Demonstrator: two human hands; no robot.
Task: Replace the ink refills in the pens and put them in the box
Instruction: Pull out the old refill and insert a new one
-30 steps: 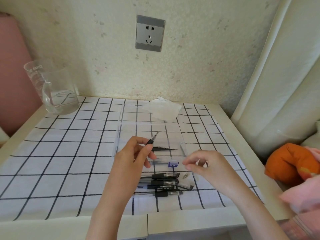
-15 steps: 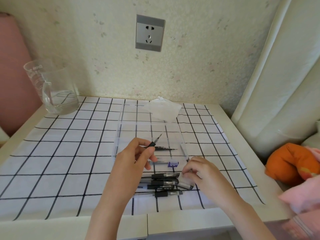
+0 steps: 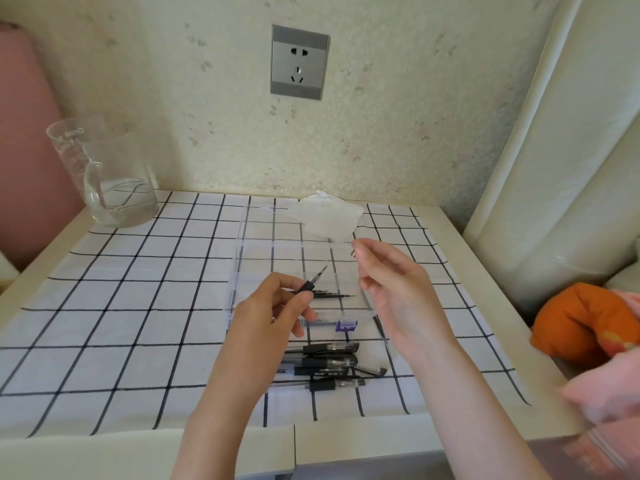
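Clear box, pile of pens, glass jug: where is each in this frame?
clear box (image 3: 277, 265), head view, bare floor in its far left part.
pile of pens (image 3: 327, 362), head view, black grip of a middle pen.
glass jug (image 3: 117, 161), head view, front of its clear wall.

Left hand (image 3: 277, 311) pinches a pen tip (image 3: 313, 284) — right hand (image 3: 391, 289), raised, pinches a small metal piece (image 3: 353, 253).
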